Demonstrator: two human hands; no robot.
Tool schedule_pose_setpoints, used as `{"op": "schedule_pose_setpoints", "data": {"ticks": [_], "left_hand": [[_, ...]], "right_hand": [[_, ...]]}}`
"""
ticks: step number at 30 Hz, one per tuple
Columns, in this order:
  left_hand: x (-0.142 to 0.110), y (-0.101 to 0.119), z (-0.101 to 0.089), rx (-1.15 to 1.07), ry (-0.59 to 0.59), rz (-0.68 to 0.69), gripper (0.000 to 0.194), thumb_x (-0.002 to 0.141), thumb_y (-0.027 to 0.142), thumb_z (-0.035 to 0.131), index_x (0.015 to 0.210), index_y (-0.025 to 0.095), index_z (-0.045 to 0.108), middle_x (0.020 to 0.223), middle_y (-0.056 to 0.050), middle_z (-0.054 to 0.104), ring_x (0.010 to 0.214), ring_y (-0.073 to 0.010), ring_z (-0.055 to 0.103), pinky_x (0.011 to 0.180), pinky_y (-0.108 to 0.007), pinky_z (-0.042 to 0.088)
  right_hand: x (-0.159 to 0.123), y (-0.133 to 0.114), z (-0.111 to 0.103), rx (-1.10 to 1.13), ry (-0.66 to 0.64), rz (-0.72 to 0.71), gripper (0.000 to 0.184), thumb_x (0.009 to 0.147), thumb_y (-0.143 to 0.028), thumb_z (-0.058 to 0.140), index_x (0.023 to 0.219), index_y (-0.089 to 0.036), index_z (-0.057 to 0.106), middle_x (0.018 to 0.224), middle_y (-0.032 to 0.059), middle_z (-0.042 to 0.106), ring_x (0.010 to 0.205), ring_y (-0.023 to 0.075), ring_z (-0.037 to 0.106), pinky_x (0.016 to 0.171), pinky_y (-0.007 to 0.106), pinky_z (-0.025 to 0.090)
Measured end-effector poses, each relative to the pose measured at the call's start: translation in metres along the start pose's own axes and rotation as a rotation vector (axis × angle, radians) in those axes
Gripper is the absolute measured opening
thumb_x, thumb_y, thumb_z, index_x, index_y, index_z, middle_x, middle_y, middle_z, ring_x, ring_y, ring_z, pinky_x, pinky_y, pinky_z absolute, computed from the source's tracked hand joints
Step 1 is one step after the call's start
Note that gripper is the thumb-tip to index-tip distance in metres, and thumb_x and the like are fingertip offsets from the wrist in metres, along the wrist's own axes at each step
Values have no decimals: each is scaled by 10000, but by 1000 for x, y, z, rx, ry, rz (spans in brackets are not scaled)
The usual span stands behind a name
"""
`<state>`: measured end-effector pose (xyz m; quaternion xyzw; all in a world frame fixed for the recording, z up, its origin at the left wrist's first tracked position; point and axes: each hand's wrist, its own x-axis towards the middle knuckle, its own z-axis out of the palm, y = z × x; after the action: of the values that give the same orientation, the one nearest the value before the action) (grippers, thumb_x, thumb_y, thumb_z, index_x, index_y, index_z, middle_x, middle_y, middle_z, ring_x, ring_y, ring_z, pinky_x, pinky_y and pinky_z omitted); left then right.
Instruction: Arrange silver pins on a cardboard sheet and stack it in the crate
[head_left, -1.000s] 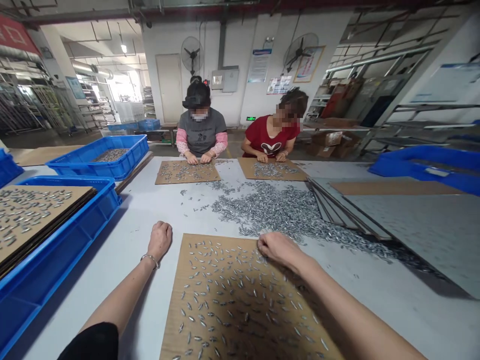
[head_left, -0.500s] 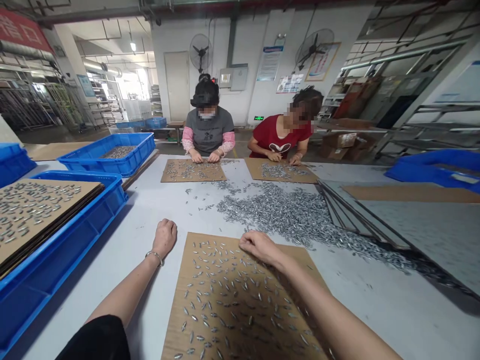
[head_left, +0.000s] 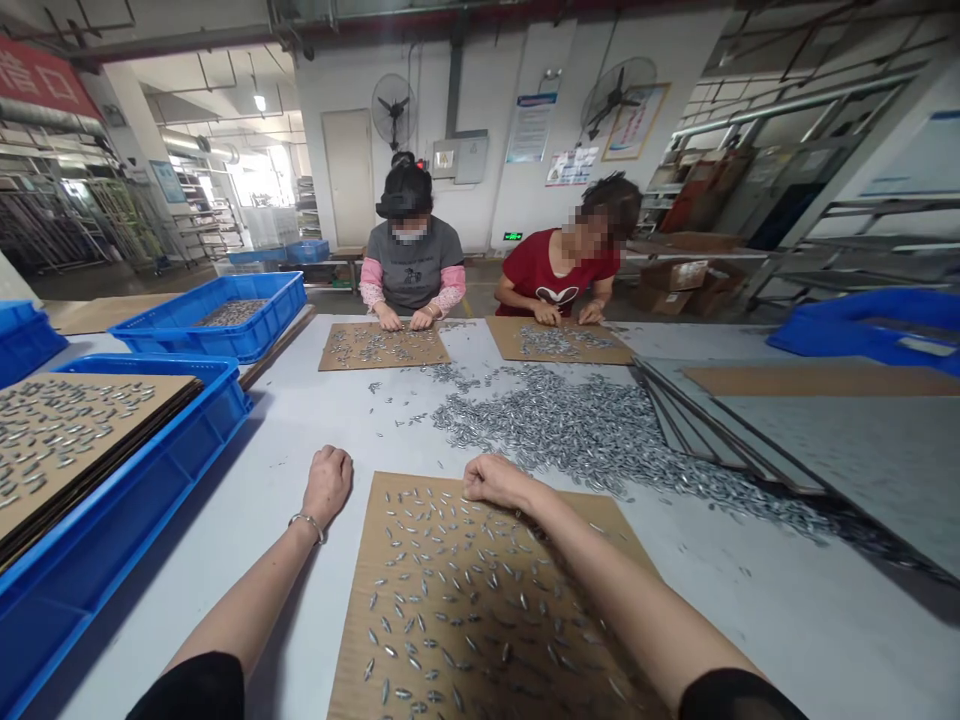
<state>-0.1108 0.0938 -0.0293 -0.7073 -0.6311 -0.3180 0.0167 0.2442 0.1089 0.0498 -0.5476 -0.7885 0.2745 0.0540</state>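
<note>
A brown cardboard sheet (head_left: pixel 390 600) lies in front of me, with many small silvery spindle-shaped metal pieces (head_left: pixel 463 644) spread over it. Over its far edge is my right hand (head_left: pixel 496 481), thumb and fingers pinched together at the cardboard; whatever may be between the fingertips is hidden. My left hand (head_left: pixel 328 483) rests on the white table (head_left: pixel 292 590) left of the sheet, its fingers curled under so that their tips do not show. A bracelet circles the left wrist. Beyond the sheet spreads a large heap of the same metal pieces (head_left: pixel 555 425).
Blue crates (head_left: pixel 172 455) stand on the left, one bearing stacked cardboard (head_left: pixel 161 385) with pieces on top. Stacked boards (head_left: pixel 840 470) lie at right near a blue bin (head_left: pixel 870 325). Across the table, two people (head_left: pixel 415 262) work with their hands over cardboard sheets (head_left: pixel 352 362).
My right hand has shifted a little to the left along the sheet's far edge, still pinched. The left hand stays in place on the table. The view has tilted slightly.
</note>
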Motion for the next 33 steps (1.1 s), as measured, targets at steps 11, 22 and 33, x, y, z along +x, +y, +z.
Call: {"op": "schedule_pose_setpoints", "data": {"ticks": [11, 22, 33], "left_hand": [[4, -1, -2, -23, 6, -10, 310, 994, 345, 412, 847, 227, 658, 898, -119, 639, 927, -314, 587, 946, -491, 483], [6, -1, -7, 9, 2, 8, 270, 985, 332, 429, 861, 233, 648, 913, -117, 654, 914, -305, 599, 939, -479, 496], [4, 0, -7, 19, -4, 9, 264, 988, 323, 432, 857, 235, 644, 914, -106, 659, 917, -290, 618, 949, -465, 500]], "right_hand": [[-85, 70, 3, -168, 134, 43, 207, 939, -241, 575, 749, -196, 645, 855, 61, 678, 778, 175, 570, 679, 254, 316], [-71, 65, 0, -157, 143, 49, 245, 1021, -260, 449, 899, -183, 647, 961, 98, 712, 861, 195, 607, 729, 261, 349], [-40, 31, -2, -200, 74, 107, 194, 942, -191, 542, 853, -174, 714, 877, 118, 738, 781, 209, 628, 653, 287, 310]]}}
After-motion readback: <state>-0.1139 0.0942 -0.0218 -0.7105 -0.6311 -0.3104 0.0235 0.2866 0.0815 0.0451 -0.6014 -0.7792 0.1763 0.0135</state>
